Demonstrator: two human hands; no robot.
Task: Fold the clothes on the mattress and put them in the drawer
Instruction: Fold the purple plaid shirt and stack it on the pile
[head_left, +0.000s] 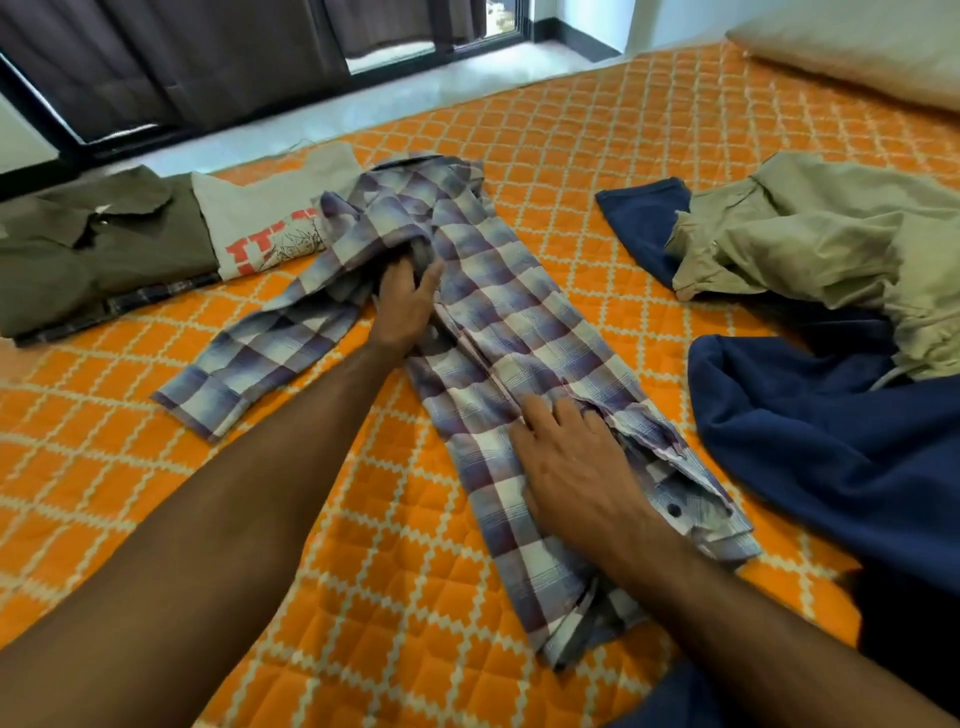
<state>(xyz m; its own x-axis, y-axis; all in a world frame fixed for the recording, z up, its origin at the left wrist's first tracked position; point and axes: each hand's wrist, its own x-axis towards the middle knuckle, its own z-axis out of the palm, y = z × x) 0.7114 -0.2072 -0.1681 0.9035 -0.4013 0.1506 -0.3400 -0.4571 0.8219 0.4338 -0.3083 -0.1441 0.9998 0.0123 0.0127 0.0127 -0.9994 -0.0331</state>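
Your plaid shirt (524, 332) lies on the orange quilted mattress (649, 130) with its long axis running from the collar end far ahead, near the folded pile, down toward you and slightly right. One sleeve (249, 364) trails off to your left, well out from the body of the shirt. Your left hand (405, 306) is at the upper part of the shirt, fingers curled round a bunch of cloth where that sleeve meets the body, so its grip is clamped on the shirt. Your right hand (576, 467) lies flat on the lower part near the button placket, fingers straight and pressing, holding nothing. The loose sleeve lies left of your left hand, which is plainly the nearer one; the next fold likely means drawing that sleeve across onto the body while the right hand pins the hem end. An olive shirt (104, 249) and a printed grey tee (265, 218) sit folded at far left; a navy garment (831, 441) and khaki trousers (810, 244) wait unfolded at your right. No drawer is in view.
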